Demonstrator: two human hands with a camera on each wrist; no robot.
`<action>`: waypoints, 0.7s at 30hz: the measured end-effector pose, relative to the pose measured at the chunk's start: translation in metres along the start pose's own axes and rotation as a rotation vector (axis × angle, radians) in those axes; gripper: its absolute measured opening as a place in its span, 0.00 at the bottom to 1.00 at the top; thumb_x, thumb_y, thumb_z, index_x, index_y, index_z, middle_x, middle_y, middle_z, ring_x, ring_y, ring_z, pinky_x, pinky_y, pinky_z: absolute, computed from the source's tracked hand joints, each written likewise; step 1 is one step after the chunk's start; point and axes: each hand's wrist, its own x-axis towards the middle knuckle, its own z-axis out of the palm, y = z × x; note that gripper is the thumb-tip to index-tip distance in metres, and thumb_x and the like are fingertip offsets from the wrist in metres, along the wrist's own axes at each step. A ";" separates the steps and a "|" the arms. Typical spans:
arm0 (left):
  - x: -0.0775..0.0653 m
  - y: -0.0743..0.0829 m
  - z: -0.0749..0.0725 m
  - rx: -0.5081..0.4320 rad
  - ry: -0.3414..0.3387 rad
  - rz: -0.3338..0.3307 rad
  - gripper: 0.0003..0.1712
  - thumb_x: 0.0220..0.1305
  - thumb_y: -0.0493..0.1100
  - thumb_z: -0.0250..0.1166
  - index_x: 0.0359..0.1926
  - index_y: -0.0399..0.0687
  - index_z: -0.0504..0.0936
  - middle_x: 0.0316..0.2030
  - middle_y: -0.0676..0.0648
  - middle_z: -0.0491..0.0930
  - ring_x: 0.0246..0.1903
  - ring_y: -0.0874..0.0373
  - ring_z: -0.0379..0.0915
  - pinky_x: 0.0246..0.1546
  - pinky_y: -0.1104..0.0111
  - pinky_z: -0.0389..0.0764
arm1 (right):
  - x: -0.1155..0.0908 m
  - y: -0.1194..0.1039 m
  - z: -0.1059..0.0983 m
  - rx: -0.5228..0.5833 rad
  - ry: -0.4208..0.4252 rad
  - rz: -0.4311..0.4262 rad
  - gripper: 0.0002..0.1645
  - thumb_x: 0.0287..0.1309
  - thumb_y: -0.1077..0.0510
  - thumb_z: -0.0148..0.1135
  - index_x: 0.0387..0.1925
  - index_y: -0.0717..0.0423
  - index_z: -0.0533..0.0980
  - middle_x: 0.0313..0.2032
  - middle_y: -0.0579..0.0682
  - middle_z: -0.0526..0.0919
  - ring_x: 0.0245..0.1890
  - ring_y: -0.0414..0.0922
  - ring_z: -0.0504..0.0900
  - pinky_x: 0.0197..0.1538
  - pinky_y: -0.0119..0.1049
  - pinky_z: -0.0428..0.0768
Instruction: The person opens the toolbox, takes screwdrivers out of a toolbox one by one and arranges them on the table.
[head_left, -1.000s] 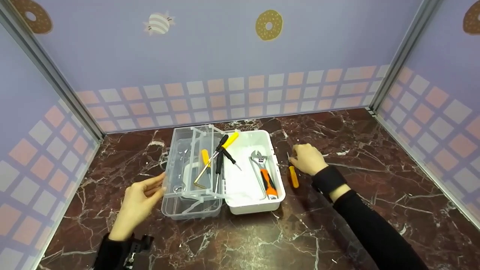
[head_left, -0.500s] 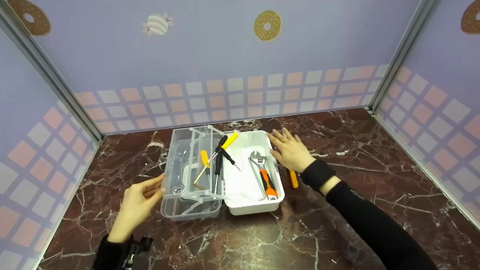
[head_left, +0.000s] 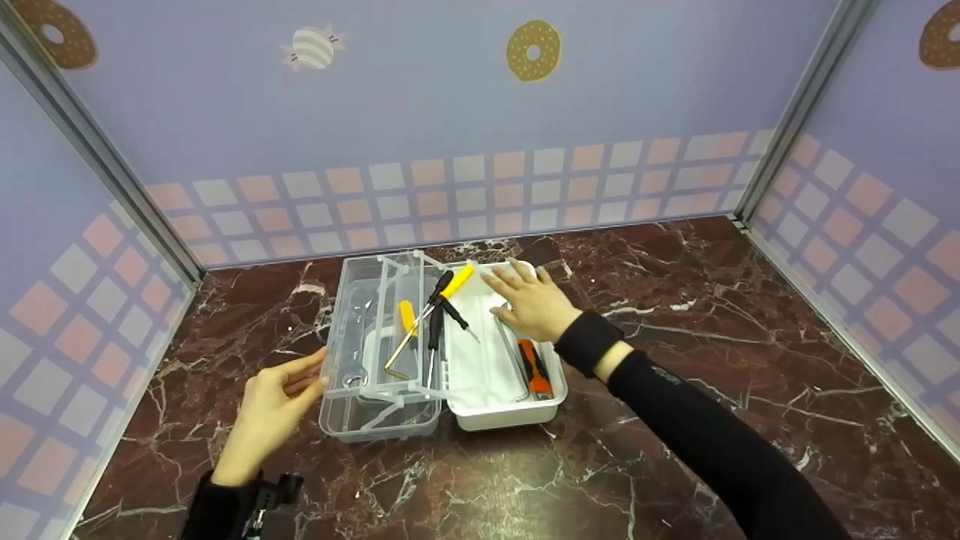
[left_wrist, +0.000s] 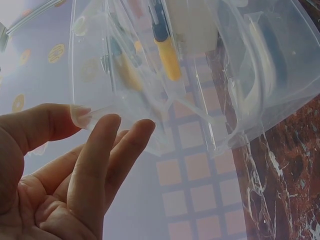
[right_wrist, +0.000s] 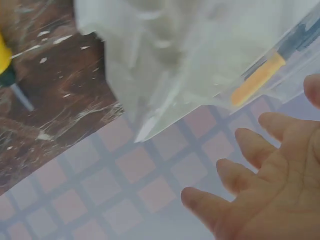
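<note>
My left hand (head_left: 274,405) pinches the left edge of the toolbox's clear plastic lid (head_left: 345,315), which stands folded open on the left. The right hand (head_left: 532,304) is spread palm down above the white toolbox base (head_left: 506,424), holding nothing. Inside the base lie an adjustable wrench with an orange and black handle (head_left: 536,367), its head hidden under the right hand, and a long bent metal rod (head_left: 516,360). Several yellow- and black-handled screwdrivers (head_left: 459,279) and a brass-coloured hex key (head_left: 400,356) rest around the clear tray between lid and base.
A yellow-handled screwdriver (right_wrist: 6,62) lies on the dark red marble-patterned table (head_left: 675,330) right of the box, covered by the right arm in the head view. A combination wrench (head_left: 355,375) shows at the clear lid. Patterned panels (head_left: 420,150) enclose the back and sides.
My right hand has let go of the screwdriver at the right, opened its fingers and moved left over the white base. The left hand stays at the lid's edge.
</note>
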 end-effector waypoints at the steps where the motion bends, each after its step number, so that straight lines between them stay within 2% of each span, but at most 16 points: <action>1: 0.000 0.000 0.000 0.000 -0.001 0.000 0.23 0.63 0.31 0.65 0.60 0.33 0.77 0.57 0.36 0.79 0.49 0.41 0.83 0.45 0.81 0.82 | 0.003 -0.003 0.000 -0.001 0.002 -0.009 0.37 0.76 0.41 0.40 0.78 0.47 0.48 0.78 0.53 0.49 0.79 0.57 0.43 0.77 0.64 0.44; 4: 0.000 0.001 -0.001 -0.002 -0.002 0.001 0.23 0.63 0.31 0.65 0.60 0.33 0.77 0.57 0.35 0.79 0.50 0.41 0.83 0.46 0.81 0.82 | 0.011 -0.010 -0.001 0.005 -0.002 -0.028 0.37 0.75 0.41 0.41 0.78 0.48 0.50 0.78 0.52 0.50 0.79 0.56 0.44 0.76 0.65 0.46; 10: 0.000 0.000 -0.001 -0.003 0.010 0.007 0.23 0.62 0.30 0.65 0.59 0.32 0.78 0.56 0.35 0.80 0.50 0.40 0.82 0.42 0.90 0.77 | 0.024 -0.022 0.002 0.036 -0.012 -0.060 0.37 0.75 0.42 0.43 0.77 0.50 0.52 0.78 0.51 0.51 0.79 0.56 0.45 0.76 0.66 0.46; 17: 0.000 -0.001 0.001 -0.015 0.006 0.008 0.23 0.63 0.30 0.65 0.59 0.33 0.78 0.56 0.35 0.80 0.50 0.40 0.82 0.43 0.89 0.77 | 0.032 -0.029 0.005 -0.033 -0.017 -0.078 0.36 0.75 0.42 0.42 0.77 0.50 0.52 0.77 0.50 0.53 0.79 0.55 0.46 0.77 0.64 0.49; 21: 0.000 0.000 0.001 -0.016 0.005 0.007 0.23 0.63 0.31 0.65 0.59 0.33 0.78 0.56 0.35 0.80 0.50 0.41 0.82 0.42 0.89 0.78 | 0.035 -0.031 0.003 -0.057 -0.031 -0.064 0.35 0.76 0.46 0.42 0.77 0.50 0.52 0.77 0.49 0.54 0.79 0.54 0.46 0.77 0.64 0.49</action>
